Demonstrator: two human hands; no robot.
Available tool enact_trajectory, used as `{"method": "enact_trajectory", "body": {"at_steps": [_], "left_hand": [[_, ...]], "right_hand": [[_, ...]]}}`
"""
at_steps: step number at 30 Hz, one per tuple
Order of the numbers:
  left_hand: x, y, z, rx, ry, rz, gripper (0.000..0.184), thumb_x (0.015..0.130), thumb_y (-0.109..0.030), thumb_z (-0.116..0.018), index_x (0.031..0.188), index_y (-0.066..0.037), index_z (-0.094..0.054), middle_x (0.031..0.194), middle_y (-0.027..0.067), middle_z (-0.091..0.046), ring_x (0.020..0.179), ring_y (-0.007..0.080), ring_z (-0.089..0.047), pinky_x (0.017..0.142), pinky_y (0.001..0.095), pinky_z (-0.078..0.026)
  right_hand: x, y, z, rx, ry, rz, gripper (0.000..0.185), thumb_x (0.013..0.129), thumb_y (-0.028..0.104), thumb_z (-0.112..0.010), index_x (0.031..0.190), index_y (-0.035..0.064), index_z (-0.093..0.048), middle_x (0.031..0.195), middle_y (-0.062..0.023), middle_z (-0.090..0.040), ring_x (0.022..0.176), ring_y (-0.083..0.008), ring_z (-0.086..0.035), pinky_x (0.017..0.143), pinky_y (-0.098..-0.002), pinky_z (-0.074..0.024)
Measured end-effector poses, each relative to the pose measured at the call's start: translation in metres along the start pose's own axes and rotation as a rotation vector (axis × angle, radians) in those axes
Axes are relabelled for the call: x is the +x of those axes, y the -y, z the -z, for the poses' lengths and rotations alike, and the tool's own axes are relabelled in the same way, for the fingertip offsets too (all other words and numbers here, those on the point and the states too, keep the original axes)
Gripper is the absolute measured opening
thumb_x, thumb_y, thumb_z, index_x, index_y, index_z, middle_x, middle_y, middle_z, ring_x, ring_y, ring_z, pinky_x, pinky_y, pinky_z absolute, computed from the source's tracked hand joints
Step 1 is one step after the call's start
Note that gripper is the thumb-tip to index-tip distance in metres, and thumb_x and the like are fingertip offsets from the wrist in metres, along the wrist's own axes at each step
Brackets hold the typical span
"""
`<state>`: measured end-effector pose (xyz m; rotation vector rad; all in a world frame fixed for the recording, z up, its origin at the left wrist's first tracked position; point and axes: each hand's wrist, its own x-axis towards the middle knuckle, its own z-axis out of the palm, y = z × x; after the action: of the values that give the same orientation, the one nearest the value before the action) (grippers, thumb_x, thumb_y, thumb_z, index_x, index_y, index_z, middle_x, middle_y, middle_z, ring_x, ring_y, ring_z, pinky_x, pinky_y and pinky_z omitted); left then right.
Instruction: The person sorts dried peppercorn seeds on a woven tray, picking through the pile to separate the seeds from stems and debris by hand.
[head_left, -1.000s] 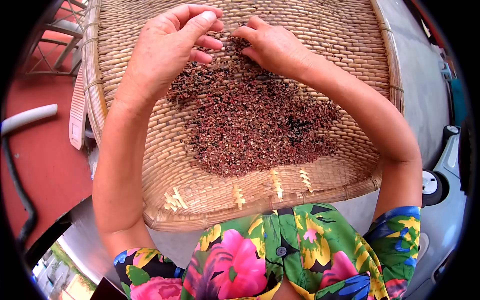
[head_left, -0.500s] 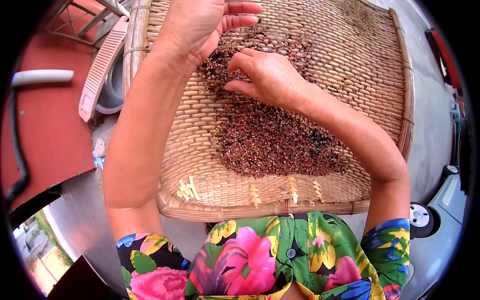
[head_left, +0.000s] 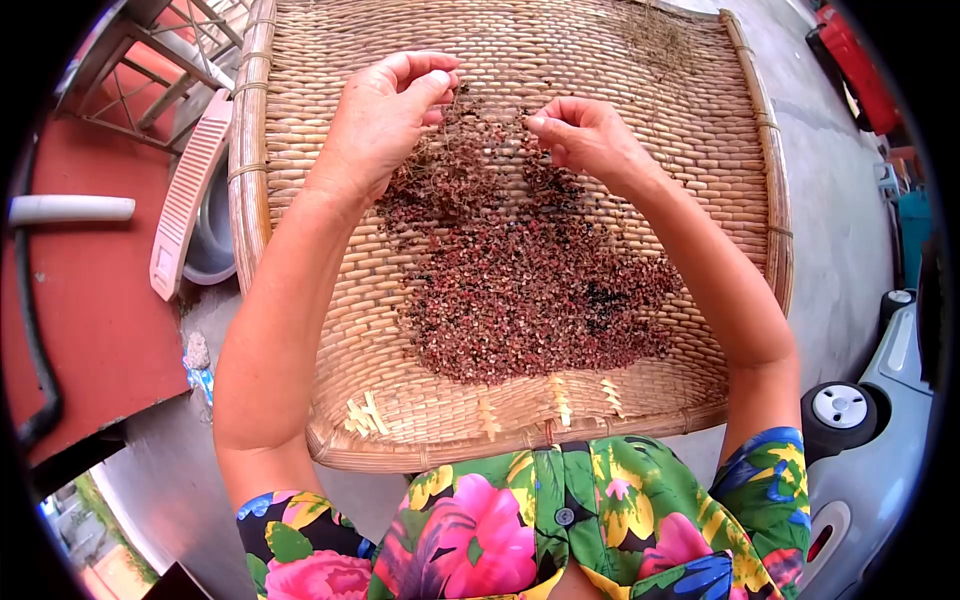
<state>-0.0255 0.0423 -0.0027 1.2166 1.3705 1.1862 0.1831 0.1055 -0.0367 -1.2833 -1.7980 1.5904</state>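
Note:
A wide woven tray [head_left: 350, 290] lies in front of me, with a heap of small dark red and black husks and seeds [head_left: 540, 290] on it. Above the heap's upper left part, my left hand [head_left: 385, 120] has thumb and forefinger pinched together at a tuft of thin brown stems [head_left: 455, 165]. To its right, my right hand [head_left: 590, 140] is closed in a pinch over the heap's upper edge; what its fingertips hold is too small to make out. A gap separates the two hands.
Fine stems [head_left: 660, 40] lie at the tray's far right. Left of the tray are a pink ridged board [head_left: 190, 195], a metal basin [head_left: 210, 235], a white pipe [head_left: 72, 209] and a metal frame. A pale blue wheeled object [head_left: 890, 400] stands at the right.
My left hand has come down, its fingers now pinched on the stems. My right hand has moved up and right, away from it, and its fingers have closed. The view has shifted.

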Motion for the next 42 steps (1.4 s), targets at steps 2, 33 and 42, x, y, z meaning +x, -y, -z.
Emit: {"method": "enact_trajectory", "body": {"at_steps": [2,33,42], "left_hand": [[0.001,0.008,-0.004,0.109,0.04,-0.008,0.025,0.085,-0.013,-0.052,0.108,-0.003,-0.055,0.098,0.0029,-0.059,0.089,0.0075,-0.054,0.078,0.0215,-0.043],[-0.014,0.016,-0.038,-0.564,0.015,0.184,0.017,0.082,-0.013,-0.059,0.096,-0.003,-0.056,0.083,0.0043,-0.06,0.069,0.0106,-0.058,0.065,0.0238,-0.05],[-0.015,0.012,-0.04,-0.467,0.095,0.121,0.019,0.079,-0.007,-0.06,0.096,-0.001,-0.053,0.084,0.0069,-0.06,0.073,0.0143,-0.059,0.07,0.0263,-0.049]], "right_hand": [[0.0,-0.007,0.005,0.24,0.024,-0.018,0.018,0.084,0.022,-0.058,0.073,0.0094,-0.053,0.061,0.0032,-0.053,0.047,-0.0009,-0.045,0.041,-0.0147,-0.0321],[-0.027,0.019,-0.008,0.2,0.114,0.011,0.026,0.082,0.03,-0.061,0.083,0.0041,-0.058,0.067,-0.002,-0.057,0.053,-0.0053,-0.054,0.042,-0.0167,-0.0412],[-0.023,0.009,-0.009,0.312,0.012,0.185,0.022,0.083,0.022,-0.06,0.086,0.0006,-0.059,0.069,-0.0034,-0.059,0.055,-0.0069,-0.056,0.044,-0.019,-0.0454]]}}
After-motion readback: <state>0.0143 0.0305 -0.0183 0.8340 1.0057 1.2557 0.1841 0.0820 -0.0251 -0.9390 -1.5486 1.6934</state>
